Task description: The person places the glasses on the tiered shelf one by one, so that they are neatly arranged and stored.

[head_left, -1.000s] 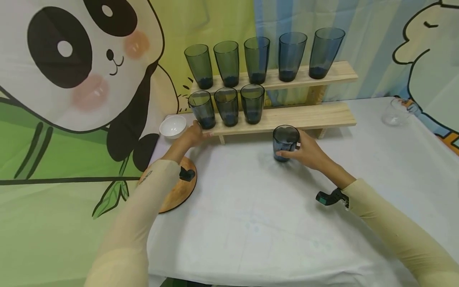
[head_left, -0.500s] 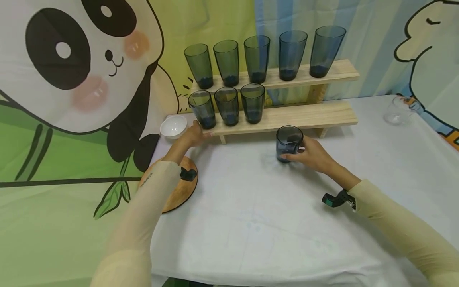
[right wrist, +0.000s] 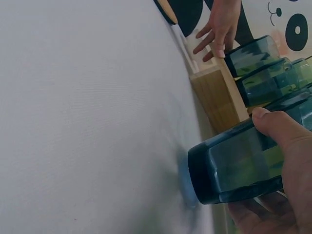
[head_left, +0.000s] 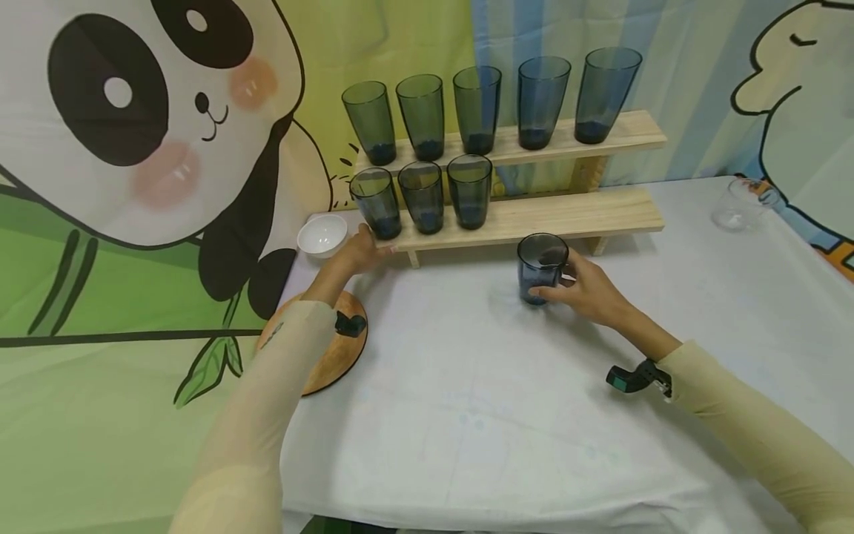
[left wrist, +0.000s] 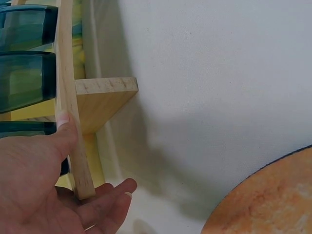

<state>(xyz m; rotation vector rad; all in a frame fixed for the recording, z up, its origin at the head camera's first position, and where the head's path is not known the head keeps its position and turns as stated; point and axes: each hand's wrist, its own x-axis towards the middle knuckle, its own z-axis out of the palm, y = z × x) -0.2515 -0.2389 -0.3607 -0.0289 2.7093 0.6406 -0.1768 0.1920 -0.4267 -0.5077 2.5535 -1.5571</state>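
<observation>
My right hand (head_left: 590,289) holds a blue-tinted drinking glass (head_left: 537,267) upright over the white table, in front of the lower shelf. In the right wrist view the thumb lies along one side of the glass (right wrist: 234,165) and fingers curl behind it; its base is close over the cloth. My left hand (head_left: 356,254) grips the left end of a two-tier wooden shelf (head_left: 574,215). The left wrist view shows its thumb on top of the board (left wrist: 73,112) and its fingers underneath. Three matching glasses (head_left: 470,194) stand on the lower tier, several taller-looking ones (head_left: 543,104) on the upper.
A white bowl (head_left: 322,236) stands left of the shelf, behind my left wrist. Under my left forearm lies a round wooden board (head_left: 336,360). A clear glass vessel (head_left: 737,208) stands at the far right. Printed curtains (head_left: 414,37) hang behind the table.
My right hand has moved slightly to the right with the glass in its grip. The left hand has stayed at the shelf's end.
</observation>
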